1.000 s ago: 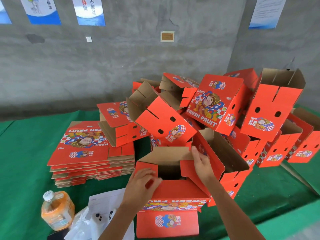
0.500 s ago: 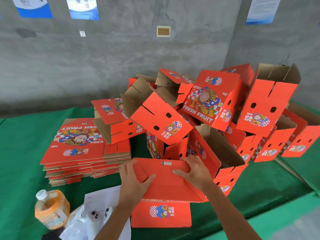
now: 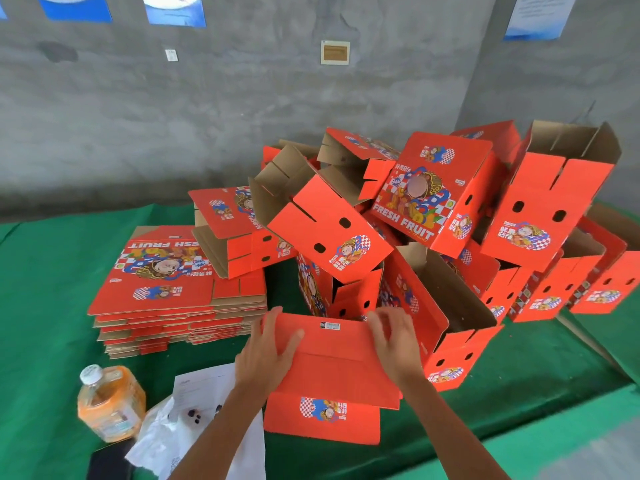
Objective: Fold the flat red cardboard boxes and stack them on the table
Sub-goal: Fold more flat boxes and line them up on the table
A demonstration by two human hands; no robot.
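Nearest the camera, the red printed cardboard box being folded (image 3: 329, 372) stands at the front edge of the green cloth-covered table (image 3: 45, 306), its closing flaps turned up toward the person and its long axis running left to right. The left hand (image 3: 266, 355) lies on the left part of the flaps with fingers spread and fairly straight, pressing down; the right hand (image 3: 394, 341) rests on the right part with fingers bent over the far edge, gripping it. That hold likely keeps the flaps shut while they are pushed home. To the left sit an orange plastic drink bottle (image 3: 109, 403) and crumpled white papers (image 3: 194, 410). Further back on the left, the stack of flat red cardboard blanks (image 3: 173, 299) waits, lying level. Behind and right, the loose heap of folded red boxes (image 3: 433, 216) leans at mixed angles, many with open ends up.
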